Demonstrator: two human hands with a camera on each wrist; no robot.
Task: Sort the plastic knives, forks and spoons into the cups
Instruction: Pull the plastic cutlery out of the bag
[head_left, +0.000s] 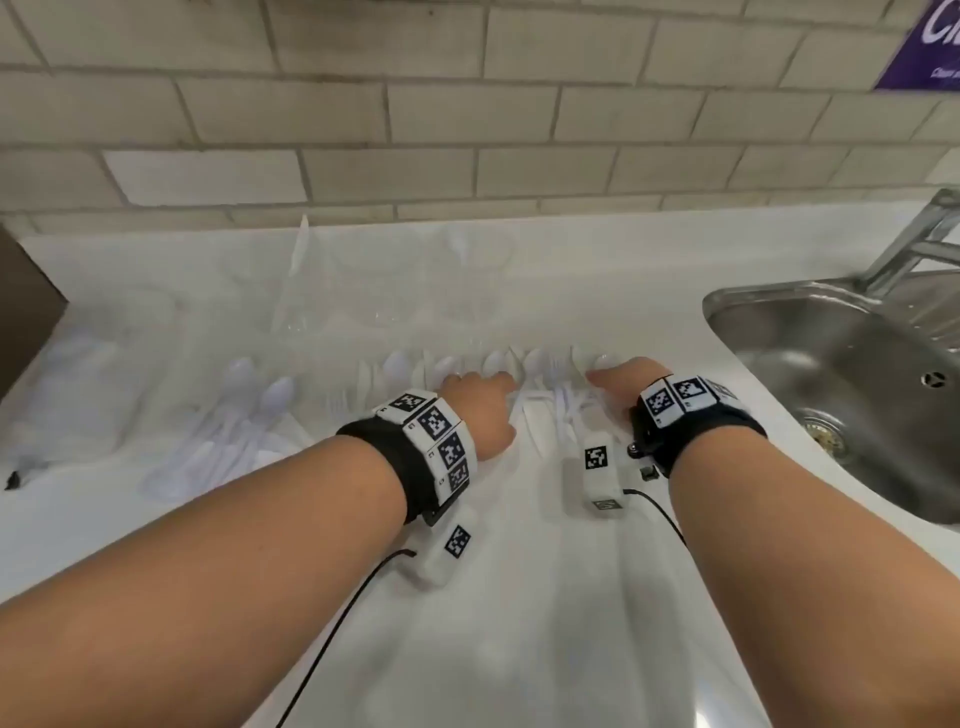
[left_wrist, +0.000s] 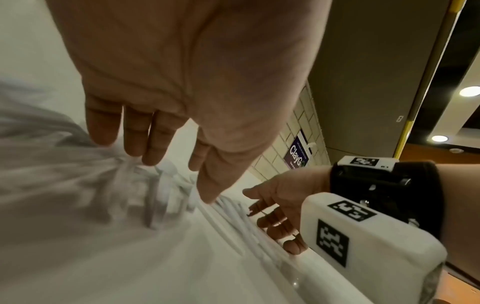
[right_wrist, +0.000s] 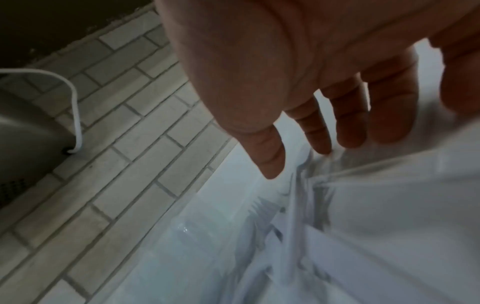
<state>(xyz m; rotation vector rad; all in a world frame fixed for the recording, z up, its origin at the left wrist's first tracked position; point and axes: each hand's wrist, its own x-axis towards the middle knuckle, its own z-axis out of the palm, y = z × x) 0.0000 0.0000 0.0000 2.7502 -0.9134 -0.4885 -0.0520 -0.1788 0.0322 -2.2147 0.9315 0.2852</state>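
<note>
Lying handles-toward-camera, heads toward the tiled wall, white cutlery (head_left: 545, 400) covers the surface (head_left: 519, 597); left hand (head_left: 480, 410) and right hand (head_left: 621, 376), fingers extended, touch it, gripping nothing.

Head view high, looking down; wrist views close, sharing cutlery (head_left: 545, 410).

Setting: shared kitchenette / break-room type area. Evidence: stainless sink (head_left: 841, 374) set into white counter (head_left: 519, 597), w/ metal faucet (head_left: 919, 244) at sink's far edge. Grey-beige brick-tile wall (head_left: 415, 114) runs behind sink. Purple printed sign (head_left: 930, 47) on wall above sink. Recessed ceiling lights (left_wrist: 470, 91) in left wrist view.
</note>
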